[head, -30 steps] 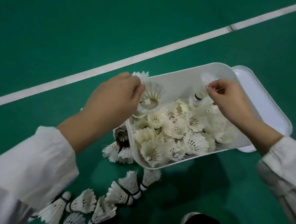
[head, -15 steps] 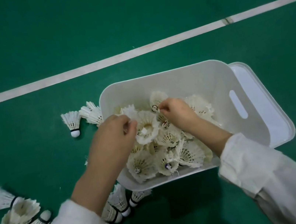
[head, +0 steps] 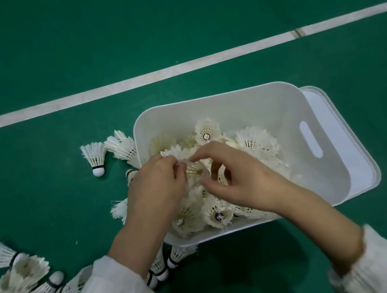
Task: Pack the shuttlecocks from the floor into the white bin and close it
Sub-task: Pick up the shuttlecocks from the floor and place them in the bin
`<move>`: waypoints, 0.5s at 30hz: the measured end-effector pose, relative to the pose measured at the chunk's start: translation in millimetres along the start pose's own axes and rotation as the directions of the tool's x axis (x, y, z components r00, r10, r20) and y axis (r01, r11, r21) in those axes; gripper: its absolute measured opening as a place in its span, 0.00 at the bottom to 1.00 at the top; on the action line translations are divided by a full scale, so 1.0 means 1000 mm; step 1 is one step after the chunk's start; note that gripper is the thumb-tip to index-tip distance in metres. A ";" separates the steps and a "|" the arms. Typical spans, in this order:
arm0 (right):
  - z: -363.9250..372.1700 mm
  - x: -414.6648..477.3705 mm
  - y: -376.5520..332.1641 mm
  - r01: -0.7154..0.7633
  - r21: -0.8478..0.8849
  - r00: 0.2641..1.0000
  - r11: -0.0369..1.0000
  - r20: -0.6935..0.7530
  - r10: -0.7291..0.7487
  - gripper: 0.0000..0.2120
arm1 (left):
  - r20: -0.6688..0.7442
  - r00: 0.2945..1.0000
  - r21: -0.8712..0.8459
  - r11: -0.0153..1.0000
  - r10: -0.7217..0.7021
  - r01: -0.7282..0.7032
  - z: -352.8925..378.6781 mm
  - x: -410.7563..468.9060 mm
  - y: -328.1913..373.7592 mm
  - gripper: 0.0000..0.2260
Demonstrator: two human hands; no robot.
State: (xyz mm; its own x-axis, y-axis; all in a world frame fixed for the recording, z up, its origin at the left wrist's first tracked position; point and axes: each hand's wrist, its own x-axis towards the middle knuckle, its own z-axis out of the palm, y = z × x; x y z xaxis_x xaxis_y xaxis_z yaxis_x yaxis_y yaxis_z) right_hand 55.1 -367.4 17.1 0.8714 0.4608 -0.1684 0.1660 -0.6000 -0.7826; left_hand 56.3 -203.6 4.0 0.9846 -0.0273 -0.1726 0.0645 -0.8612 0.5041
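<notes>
The white bin (head: pixel 231 104) sits open on the green floor (head: pixel 46 55), with its lid (head: pixel 358 153) peeking out at the bin's 3 o'clock side. Inside is a pile of shuttlecocks (head: pixel 255 141), most of them with the feathers up. Both hands are over the bin. The left hand (head: pixel 158 189) has bent fingers that pinch the feathers of one held shuttlecock (head: pixel 192 170), and the right hand (head: pixel 241 181) pinches the same one with thumb and first finger, its other fingers curled. More are still on the floor: a single shuttlecock (head: pixel 95 159) stands on its round tip at the bin's 9 o'clock, and loose shuttlecocks (head: pixel 24 282) lie in a heap at 8 o'clock. A white line (head: pixel 127 86) runs past the bin at 12 o'clock.
</notes>
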 end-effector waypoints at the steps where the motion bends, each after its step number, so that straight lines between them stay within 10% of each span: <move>1: 0.002 0.002 0.000 -0.005 -0.034 1.000 0.999 0.016 0.006 0.19 | -0.001 1.000 0.005 1.000 -0.012 0.012 0.000 0.000 0.000 0.12; 10: 0.005 0.017 -0.003 0.055 -0.511 0.989 0.858 0.145 0.023 0.15 | -0.008 1.000 -0.031 0.999 0.008 -0.008 -0.001 -0.002 -0.006 0.12; 15: -0.015 0.011 0.013 -0.211 -0.246 0.973 0.946 -0.148 0.178 0.09 | 0.088 0.990 -0.155 0.983 0.110 -0.096 -0.010 -0.003 -0.010 0.06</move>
State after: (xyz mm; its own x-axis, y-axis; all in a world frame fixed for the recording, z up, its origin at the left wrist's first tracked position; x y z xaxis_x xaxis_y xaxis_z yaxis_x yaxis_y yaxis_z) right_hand 73.2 -379.8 14.1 0.9457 0.2444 -0.2143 0.0869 -0.8254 -0.5578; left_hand 53.9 -189.4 8.3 0.9676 -0.1667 -0.1894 -0.0060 -0.7657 0.6432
